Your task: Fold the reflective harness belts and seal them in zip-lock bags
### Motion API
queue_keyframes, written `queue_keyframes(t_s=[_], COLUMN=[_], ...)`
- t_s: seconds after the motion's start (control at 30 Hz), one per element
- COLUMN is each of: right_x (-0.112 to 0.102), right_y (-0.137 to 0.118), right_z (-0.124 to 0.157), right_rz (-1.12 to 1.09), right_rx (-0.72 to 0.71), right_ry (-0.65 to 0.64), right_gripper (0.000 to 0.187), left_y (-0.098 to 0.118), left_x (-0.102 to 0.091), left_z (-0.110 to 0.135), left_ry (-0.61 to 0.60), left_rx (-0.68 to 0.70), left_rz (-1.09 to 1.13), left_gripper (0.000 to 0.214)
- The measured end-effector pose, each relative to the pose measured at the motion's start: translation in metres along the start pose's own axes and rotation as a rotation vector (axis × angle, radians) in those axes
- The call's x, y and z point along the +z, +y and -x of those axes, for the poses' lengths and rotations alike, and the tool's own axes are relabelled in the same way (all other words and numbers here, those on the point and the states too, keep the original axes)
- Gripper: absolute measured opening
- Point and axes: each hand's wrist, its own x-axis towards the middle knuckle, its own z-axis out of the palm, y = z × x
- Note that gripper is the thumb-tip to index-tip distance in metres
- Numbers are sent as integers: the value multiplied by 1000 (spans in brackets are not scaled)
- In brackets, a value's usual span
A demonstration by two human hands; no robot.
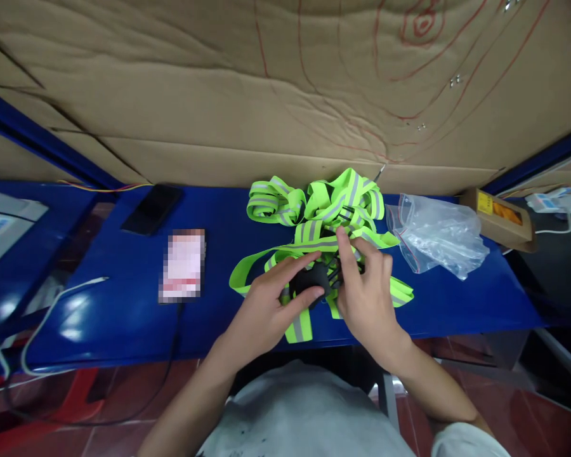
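Note:
Neon-yellow reflective straps [316, 244] with grey stripes lie in a loose tangle in front of me. My left hand [271, 298] grips a flat black piece [311, 282] between thumb and fingers; its exact kind does not show. Close beside it, my right hand [367, 289] is bent over the black fittings [334, 273] on the straps, its index finger pointing away from me. What the right fingers pinch is hidden behind the hand. Behind both hands sit a rolled strap [276, 200] and a looser bundle of strap [347, 197].
On the blue table [124, 317] lie a dark phone [152, 209] and a second, pixelated rectangular device [183, 265] with a black cable. To the right are clear plastic bags [445, 238] and a cardboard box [499, 219]. A cardboard wall [195, 108] closes off the back.

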Motion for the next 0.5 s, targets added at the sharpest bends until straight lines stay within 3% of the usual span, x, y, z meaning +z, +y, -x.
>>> queue_keyframes(t_s=[0.1,0.33,0.4,0.5], right_x=[6,13,11,4], right_y=[0,-4,-10,-8], right_z=[1,-8,-6,-1], right_rz=[-21,-90,-141,-306], right_rx=[16,153,131,7], right_ry=[-41,9,-16,-153], right_gripper=[99,97,93,92], left_y=[-7,-9,-9,-9], left_x=[5,20,18,10], left_z=[-3,-7,-9,-10], left_ry=[-68,-10,46,59], left_rx=[7,-7,-9,-7], left_rz=[10,96,116,143], left_gripper=[51,49,47,45])
